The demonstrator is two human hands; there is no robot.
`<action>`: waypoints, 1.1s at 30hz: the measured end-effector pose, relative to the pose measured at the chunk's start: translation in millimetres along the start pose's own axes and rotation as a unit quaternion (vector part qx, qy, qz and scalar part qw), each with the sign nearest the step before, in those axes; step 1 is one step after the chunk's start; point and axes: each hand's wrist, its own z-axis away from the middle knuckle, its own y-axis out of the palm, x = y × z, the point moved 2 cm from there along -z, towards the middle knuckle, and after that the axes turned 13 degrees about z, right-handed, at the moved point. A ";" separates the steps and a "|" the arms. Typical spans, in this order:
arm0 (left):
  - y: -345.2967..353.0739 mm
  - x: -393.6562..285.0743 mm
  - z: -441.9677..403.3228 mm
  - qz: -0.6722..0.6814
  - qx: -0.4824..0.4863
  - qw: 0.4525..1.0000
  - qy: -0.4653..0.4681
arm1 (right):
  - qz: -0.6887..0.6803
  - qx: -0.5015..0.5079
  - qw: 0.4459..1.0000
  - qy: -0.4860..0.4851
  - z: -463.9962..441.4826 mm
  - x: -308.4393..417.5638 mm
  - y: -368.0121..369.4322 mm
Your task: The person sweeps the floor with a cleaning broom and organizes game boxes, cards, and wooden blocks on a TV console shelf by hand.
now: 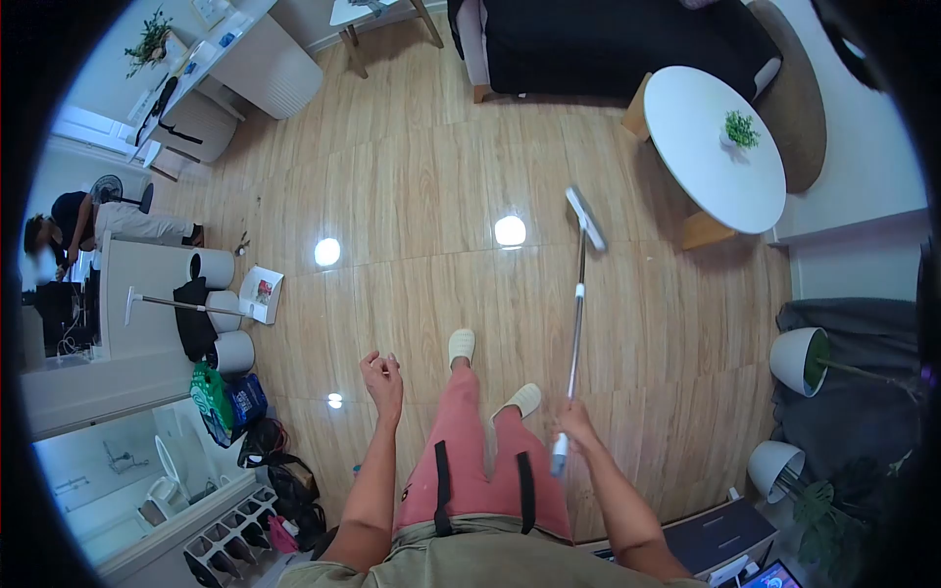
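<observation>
Near the lower end of a long-handled floor brush (pixel 576 333), my right hand (pixel 574 423) is wrapped round the pole just above its grey and white grip. The brush's white head (pixel 586 218) rests on the wooden floor ahead and to the right. My left hand (pixel 382 380) hangs over the floor to the left of my legs, its fingers curled and touching no object; whether they are closed is too small to tell.
A white oval table (pixel 716 176) with a small plant stands at the right, beside a dark sofa (pixel 608 49). White bins (pixel 233 351), bags (pixel 230 402) and another brush (pixel 167 302) line the left. Another person (pixel 132 220) bends at the far left.
</observation>
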 end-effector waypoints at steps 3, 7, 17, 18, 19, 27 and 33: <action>8.1 8.9 -16.4 -0.006 -0.055 0.998 0.044 | -0.073 0.072 0.993 0.064 -3.6 -9.1 64.4; 26.8 -7.8 -65.4 0.001 -0.019 0.998 0.054 | -0.150 0.153 0.973 0.084 23.8 25.2 149.4; 14.5 -5.8 -198.5 0.037 -0.016 0.999 0.020 | -0.058 0.033 0.997 -0.047 -60.6 214.0 45.8; 11.6 1.2 -208.6 0.037 -0.015 0.999 0.021 | -0.017 -0.027 0.995 -0.097 -88.9 221.5 28.5; 6.8 9.5 -214.3 0.035 -0.014 0.999 -0.004 | 0.065 -0.141 0.978 -0.140 -135.2 230.7 13.1; -23.3 63.7 -226.3 -0.017 -0.018 0.997 -0.076 | 0.130 -0.214 0.957 -0.147 -314.8 368.4 67.5; -30.1 56.8 -239.4 0.032 -0.044 0.991 -0.122 | 0.384 -0.104 0.907 -0.139 -203.2 183.8 226.0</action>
